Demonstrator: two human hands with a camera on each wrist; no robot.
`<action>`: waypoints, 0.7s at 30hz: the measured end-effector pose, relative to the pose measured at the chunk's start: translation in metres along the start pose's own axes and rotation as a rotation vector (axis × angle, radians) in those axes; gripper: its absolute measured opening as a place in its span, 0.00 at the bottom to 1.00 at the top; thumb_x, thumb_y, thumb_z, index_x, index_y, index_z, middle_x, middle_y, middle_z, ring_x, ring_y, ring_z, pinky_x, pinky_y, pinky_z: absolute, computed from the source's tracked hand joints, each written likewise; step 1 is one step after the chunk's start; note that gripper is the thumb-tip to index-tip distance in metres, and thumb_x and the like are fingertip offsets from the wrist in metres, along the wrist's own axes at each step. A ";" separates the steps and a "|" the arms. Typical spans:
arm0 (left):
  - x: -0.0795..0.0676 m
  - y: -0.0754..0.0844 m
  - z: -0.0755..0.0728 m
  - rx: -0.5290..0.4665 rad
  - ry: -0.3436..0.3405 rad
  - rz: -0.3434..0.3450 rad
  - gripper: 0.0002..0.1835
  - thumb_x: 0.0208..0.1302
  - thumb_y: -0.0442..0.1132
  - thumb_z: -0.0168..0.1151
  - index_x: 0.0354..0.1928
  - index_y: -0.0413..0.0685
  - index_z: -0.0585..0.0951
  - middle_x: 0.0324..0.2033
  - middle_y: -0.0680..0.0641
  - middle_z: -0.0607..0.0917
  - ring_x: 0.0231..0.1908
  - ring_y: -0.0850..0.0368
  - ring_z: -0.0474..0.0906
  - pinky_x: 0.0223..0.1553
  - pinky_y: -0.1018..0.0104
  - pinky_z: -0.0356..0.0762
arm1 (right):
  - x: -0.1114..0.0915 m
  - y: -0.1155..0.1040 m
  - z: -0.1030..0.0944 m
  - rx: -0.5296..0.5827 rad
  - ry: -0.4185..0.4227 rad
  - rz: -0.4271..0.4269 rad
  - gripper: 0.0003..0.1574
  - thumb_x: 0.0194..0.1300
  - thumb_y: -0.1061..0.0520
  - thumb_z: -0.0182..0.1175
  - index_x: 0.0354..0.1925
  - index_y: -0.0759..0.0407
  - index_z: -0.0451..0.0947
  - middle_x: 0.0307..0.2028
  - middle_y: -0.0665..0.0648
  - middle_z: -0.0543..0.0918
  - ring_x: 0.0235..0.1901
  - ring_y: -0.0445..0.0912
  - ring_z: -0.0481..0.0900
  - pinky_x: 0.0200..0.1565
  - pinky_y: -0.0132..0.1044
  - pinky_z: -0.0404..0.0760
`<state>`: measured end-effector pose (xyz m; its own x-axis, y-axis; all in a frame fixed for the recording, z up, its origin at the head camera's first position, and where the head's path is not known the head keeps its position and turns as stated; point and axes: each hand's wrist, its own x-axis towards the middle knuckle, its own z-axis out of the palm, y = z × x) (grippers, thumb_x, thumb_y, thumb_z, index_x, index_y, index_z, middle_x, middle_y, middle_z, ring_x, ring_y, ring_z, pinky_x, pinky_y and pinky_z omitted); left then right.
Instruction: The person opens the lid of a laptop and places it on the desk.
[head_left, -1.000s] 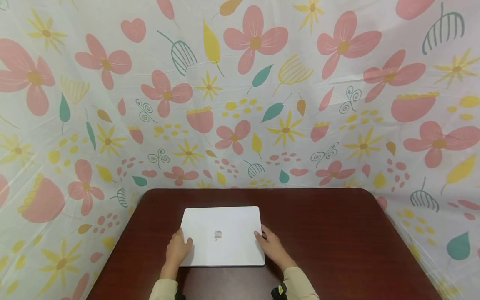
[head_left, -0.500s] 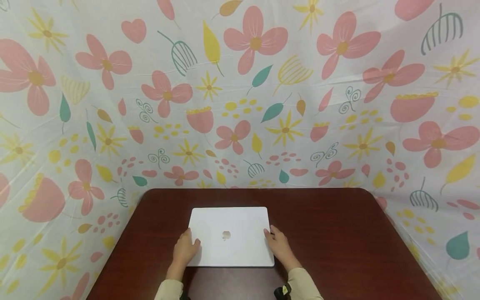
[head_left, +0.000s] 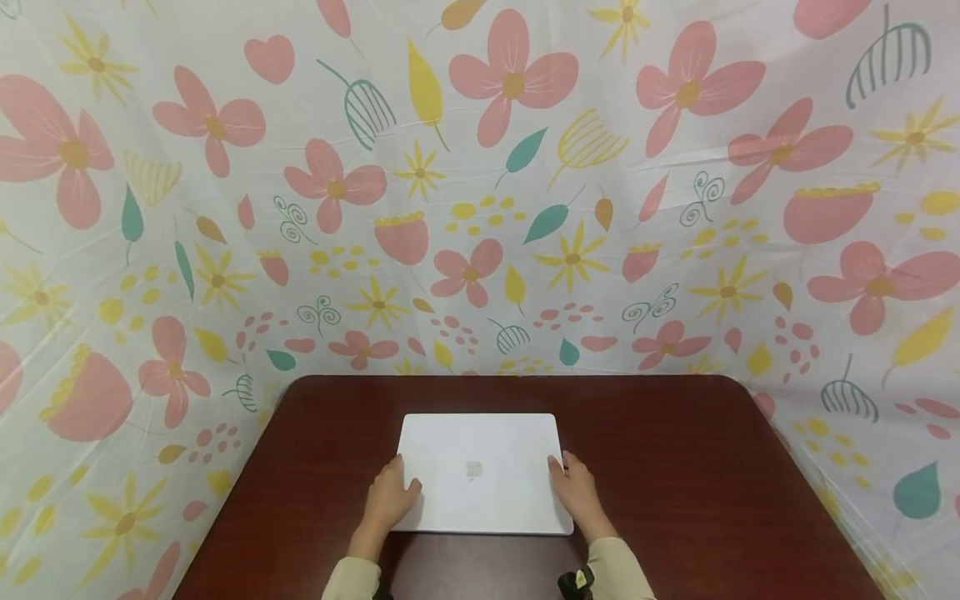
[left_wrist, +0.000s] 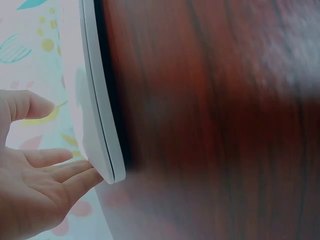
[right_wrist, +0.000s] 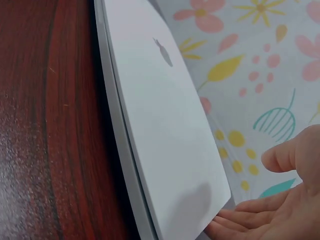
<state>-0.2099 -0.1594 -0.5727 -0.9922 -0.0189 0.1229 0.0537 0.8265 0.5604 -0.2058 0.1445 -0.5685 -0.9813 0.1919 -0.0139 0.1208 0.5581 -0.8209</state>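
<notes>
A closed silver laptop with an apple logo on its lid lies flat on the dark red-brown table. At its left side is my left hand; in the left wrist view the fingers extend fairly straight to the laptop's edge, and the thumb stands raised away from the lid. My right hand is at the opposite side. The right wrist view has its straight fingers right at the edge, partly hidden behind the laptop, with the thumb lifted. Neither hand's fingers curl round the laptop.
The wood-grained table has rounded far corners and extends on both sides of the laptop. Behind it and along the sides hangs a white curtain printed with pink, yellow and green flowers and leaves. A dark band is on the right wrist.
The laptop has slid to the right across the table, staying closed and flat. Both hands have moved right along with it, one at each side.
</notes>
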 end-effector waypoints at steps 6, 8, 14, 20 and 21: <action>-0.001 0.008 0.003 -0.006 -0.011 0.011 0.30 0.51 0.41 0.59 0.53 0.24 0.68 0.47 0.30 0.74 0.45 0.34 0.72 0.43 0.45 0.71 | -0.001 0.000 -0.007 -0.022 0.009 0.040 0.32 0.66 0.54 0.43 0.55 0.83 0.58 0.51 0.79 0.66 0.51 0.66 0.67 0.50 0.55 0.68; -0.002 0.011 0.004 -0.004 -0.021 0.014 0.30 0.51 0.40 0.59 0.52 0.24 0.68 0.47 0.29 0.74 0.46 0.34 0.72 0.43 0.45 0.71 | -0.001 0.002 -0.010 -0.027 0.016 0.043 0.32 0.66 0.54 0.43 0.55 0.83 0.58 0.51 0.79 0.66 0.51 0.67 0.66 0.50 0.55 0.68; -0.001 0.018 0.009 0.012 -0.046 0.039 0.30 0.52 0.41 0.58 0.52 0.23 0.68 0.48 0.29 0.73 0.47 0.35 0.71 0.44 0.46 0.70 | -0.002 0.005 -0.017 -0.033 0.028 0.063 0.32 0.66 0.55 0.43 0.55 0.83 0.57 0.51 0.80 0.65 0.52 0.68 0.64 0.51 0.56 0.66; -0.001 0.023 0.013 0.015 -0.078 0.074 0.30 0.52 0.41 0.58 0.52 0.23 0.68 0.50 0.29 0.72 0.49 0.35 0.70 0.47 0.47 0.69 | 0.000 0.012 -0.025 -0.039 0.033 0.076 0.33 0.66 0.54 0.42 0.55 0.84 0.57 0.52 0.80 0.64 0.54 0.68 0.62 0.53 0.56 0.63; -0.001 0.024 0.014 0.015 -0.085 0.075 0.31 0.52 0.41 0.58 0.53 0.23 0.67 0.50 0.29 0.72 0.50 0.36 0.70 0.47 0.47 0.69 | 0.000 0.013 -0.026 -0.041 0.035 0.077 0.32 0.66 0.54 0.42 0.55 0.84 0.57 0.52 0.80 0.64 0.54 0.68 0.62 0.53 0.56 0.63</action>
<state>-0.2096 -0.1318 -0.5710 -0.9914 0.0909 0.0939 0.1275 0.8321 0.5398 -0.2006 0.1724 -0.5643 -0.9631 0.2631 -0.0560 0.2027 0.5728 -0.7943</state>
